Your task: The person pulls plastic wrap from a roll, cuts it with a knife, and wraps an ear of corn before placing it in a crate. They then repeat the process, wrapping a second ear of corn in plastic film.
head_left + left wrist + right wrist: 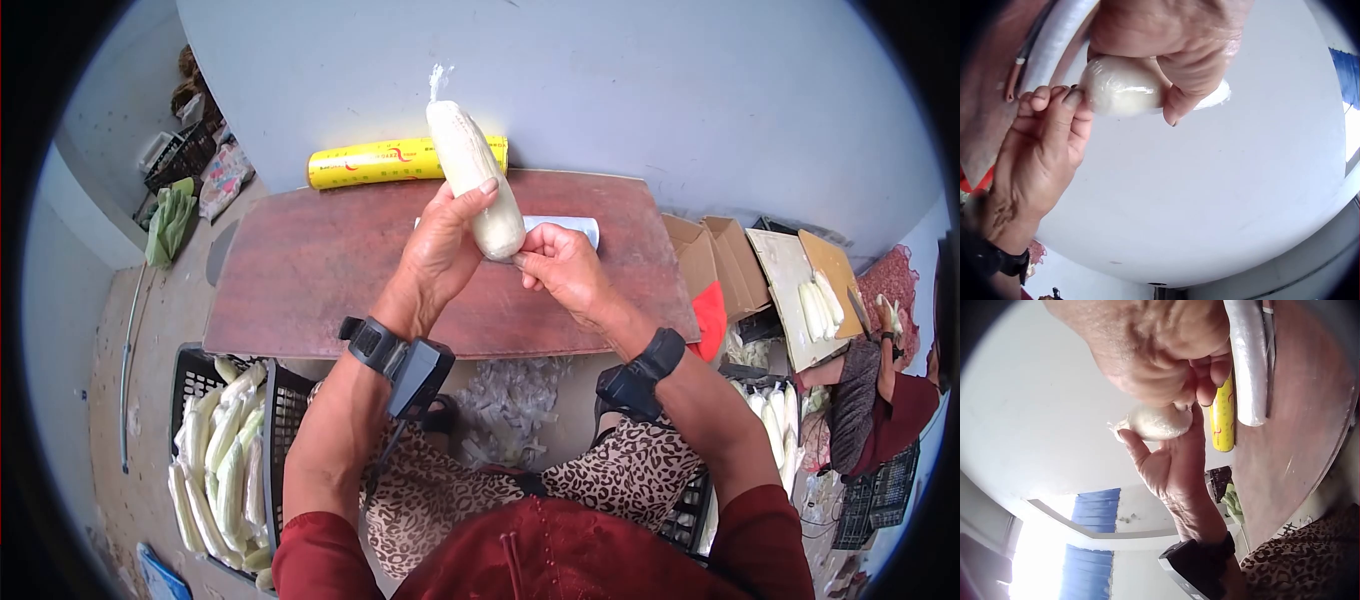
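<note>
Vegetable [468, 150], film-wrapped, is gripped at upper centre of frame by left hand [442, 240]; its lower end is pinched by right hand [572, 271].

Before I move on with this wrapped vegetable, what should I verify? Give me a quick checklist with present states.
1. Left hand gripping the wrapped vegetable: ok, curled round it.
2. Right hand pinching at the lower end: ok.
3. Lower end sealed: cannot tell, the right hand partly hides it.
4. Film tuft gathered at the upper end: ok.
5. White roll lying on the table: ok.
6. Vegetable in the crate at your left: not ok, held above the table.
</note>
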A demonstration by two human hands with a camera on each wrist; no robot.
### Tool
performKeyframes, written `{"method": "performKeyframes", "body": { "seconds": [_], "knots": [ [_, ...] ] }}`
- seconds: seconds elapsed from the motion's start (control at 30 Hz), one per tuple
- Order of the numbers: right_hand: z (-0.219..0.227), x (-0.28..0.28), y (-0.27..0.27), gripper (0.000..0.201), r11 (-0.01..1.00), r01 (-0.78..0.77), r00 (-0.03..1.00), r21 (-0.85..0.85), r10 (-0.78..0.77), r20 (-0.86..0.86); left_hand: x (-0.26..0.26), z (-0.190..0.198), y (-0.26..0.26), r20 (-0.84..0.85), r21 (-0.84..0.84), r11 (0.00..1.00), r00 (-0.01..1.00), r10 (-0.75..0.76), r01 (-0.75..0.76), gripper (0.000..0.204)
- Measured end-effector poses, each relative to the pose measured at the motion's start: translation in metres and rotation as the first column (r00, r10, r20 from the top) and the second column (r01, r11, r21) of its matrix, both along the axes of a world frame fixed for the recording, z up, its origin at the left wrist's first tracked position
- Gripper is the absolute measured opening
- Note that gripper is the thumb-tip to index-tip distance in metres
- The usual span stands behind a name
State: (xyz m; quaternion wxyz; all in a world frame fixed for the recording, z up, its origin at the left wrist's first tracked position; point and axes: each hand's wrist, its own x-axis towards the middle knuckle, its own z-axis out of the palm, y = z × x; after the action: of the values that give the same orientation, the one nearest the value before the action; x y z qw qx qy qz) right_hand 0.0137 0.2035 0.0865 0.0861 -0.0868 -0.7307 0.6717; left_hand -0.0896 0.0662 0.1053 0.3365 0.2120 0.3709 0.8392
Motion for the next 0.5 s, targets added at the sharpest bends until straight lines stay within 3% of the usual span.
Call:
{"method": "performKeyframes", "body": {
  "seconds": [0.1, 0.3, 0.5],
  "knots": [
    [0.000, 0.001, -0.003, 0.007, 0.999, -0.031, 0.999, 0.024, 0.031, -0.014, -0.001, -0.001, 0.000, 0.020, -0.008, 1.000, 1.000, 0.018, -0.018, 0.043],
    [0.001, 0.003, -0.009, 0.019, 0.987, 0.051, 0.998, -0.150, -0.054, -0.014, -0.005, -0.011, 0.004, 0.025, -0.032, 0.996, 0.996, 0.082, -0.081, 0.045],
    [0.004, 0.005, -0.009, 0.024, 0.989, -0.010, 1.000, -0.149, 0.012, 0.013, -0.006, -0.011, 0.007, 0.097, -0.053, 0.985, 0.980, 0.171, -0.167, 0.048]
  ]
}}
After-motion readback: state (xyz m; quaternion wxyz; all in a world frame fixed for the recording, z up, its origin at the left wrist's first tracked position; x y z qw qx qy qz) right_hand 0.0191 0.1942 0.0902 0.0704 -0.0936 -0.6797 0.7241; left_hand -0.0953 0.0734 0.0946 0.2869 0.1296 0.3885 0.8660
